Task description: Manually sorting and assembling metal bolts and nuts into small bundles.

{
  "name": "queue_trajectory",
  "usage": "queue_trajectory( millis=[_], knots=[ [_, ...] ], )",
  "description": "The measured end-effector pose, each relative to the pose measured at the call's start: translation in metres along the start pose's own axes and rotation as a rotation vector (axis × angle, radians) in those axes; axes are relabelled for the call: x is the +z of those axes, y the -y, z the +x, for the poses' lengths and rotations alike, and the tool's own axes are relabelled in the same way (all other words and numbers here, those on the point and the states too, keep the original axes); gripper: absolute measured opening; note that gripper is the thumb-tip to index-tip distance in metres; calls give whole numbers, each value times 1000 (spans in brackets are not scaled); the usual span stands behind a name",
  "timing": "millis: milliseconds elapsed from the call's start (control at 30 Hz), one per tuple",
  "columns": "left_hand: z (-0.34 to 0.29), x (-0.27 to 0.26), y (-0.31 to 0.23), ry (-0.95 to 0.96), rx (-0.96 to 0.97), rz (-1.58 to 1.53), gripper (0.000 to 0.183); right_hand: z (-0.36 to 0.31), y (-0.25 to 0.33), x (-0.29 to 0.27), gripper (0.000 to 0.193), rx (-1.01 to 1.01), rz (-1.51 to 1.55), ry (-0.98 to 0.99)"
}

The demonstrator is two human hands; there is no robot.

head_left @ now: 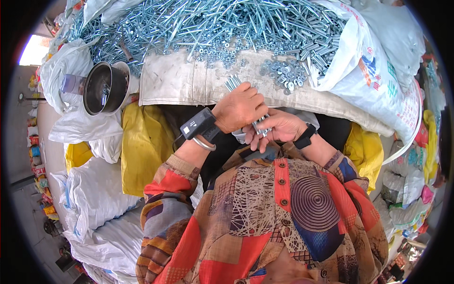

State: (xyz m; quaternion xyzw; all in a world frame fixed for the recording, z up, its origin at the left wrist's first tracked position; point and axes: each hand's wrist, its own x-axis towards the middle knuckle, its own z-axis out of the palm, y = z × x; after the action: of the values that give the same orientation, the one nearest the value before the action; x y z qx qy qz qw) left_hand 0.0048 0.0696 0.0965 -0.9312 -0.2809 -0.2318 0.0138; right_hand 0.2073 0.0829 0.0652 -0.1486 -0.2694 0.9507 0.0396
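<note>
My left hand (240, 108) is closed round a bunch of thin silvery bolts (232, 83). Their far ends stick out past my knuckles, over the near edge of the cloth-covered work surface (177, 78). Just below and to the right, my right hand (287, 127) has its fingers curled at the near ends of the same bunch, and the two hands touch. My fingers hide the middle of the bunch. Beyond my hands lie loose washers (287, 75) and small nuts (220, 53).
A big heap of long bolts (208, 23) covers the far side, with short metal tubes (324, 45) at its right. Left stands a dark round pan (89, 97) with a few metal parts inside. White woven sacks (364, 71) flank the surface; yellow cloth (144, 151) hangs in front.
</note>
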Motion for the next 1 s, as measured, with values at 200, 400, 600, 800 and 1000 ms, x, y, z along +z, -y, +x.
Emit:
queue_trajectory(
  millis=[200, 400, 600, 800, 1000],
  knots=[
    [-7, 5, -23, 7, 60, -26, 14, -8, -21, 6, 26, 107, 103, 10],
    [-10, -12, -32, 56, -27, 44, 28, -5, -36, 28, 15, -13, -22, -231],
    [-26, -19, -33, -331, -639, -276, 56, -7, -25, 21, 10, -228, -206, -397],
    [-14, 10, -46, -246, -936, -1587, 43, 11, -15, 33, 18, -205, -721, -342],
    [5, 8, -37, -461, -780, -1289, 25, 10, 2, 25, 37, -554, -1226, -578]
  ],
)
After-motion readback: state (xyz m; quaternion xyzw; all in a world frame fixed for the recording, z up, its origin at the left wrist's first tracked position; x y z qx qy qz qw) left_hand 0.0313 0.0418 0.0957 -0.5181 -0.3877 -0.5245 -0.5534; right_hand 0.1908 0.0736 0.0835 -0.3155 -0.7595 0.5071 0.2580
